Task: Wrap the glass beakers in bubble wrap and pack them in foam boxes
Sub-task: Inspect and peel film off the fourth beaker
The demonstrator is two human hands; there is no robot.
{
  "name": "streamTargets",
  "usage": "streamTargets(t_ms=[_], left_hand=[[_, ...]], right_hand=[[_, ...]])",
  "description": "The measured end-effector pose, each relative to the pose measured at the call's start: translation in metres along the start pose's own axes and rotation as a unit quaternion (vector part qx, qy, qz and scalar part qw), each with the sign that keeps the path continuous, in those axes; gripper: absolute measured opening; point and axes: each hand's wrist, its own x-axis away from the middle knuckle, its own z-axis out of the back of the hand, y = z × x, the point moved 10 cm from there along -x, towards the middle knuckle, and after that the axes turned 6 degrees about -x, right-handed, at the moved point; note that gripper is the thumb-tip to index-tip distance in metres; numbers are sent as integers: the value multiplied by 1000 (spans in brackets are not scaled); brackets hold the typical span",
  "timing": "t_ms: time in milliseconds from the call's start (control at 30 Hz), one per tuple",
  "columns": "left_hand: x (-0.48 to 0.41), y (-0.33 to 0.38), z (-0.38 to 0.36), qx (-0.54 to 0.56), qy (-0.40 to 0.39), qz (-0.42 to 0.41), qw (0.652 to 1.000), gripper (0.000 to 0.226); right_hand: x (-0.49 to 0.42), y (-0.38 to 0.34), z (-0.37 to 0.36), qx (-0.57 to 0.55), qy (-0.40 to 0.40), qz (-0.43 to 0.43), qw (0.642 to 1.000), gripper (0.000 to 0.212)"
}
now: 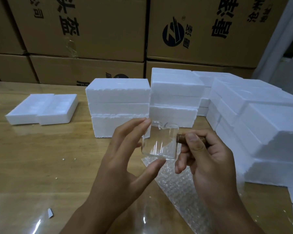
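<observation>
A clear glass beaker with a pouring spout is held up above the wooden table. It has a brown wooden handle sticking out to the right. My right hand grips that handle between thumb and curled fingers. My left hand holds the beaker's left side, fingertips at the rim and thumb under its base. A sheet of bubble wrap lies flat on the table below the beaker. Closed white foam boxes stand stacked behind it.
More foam box stacks stand at centre and along the right. Two open foam halves lie at the left. Large cardboard cartons wall off the back. A clear plastic sheet covers the near-left table; small foam crumbs lie around.
</observation>
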Motion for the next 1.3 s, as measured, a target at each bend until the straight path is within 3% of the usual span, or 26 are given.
streamTargets(t_ms=[267,433,733,1033,1300], left_hand=[[2,2,-4,-31,-1,16,999,88],[1,0,1,-40,6,8,999,88],[-3,-6,1,-1,-63,-13,998,85],[-3,3,14,-26,68,34,997,68],[0,-2,19,2,103,71,992,53]], right_hand=[[6,7,-14,-46,-28,-41,998,28],[7,13,-17,-59,-37,-74,995,33],[8,16,-16,-101,-31,-118,987,31],[15,15,-31,-89,-47,-98,990,30],[17,14,-30,-78,-44,-95,991,31]])
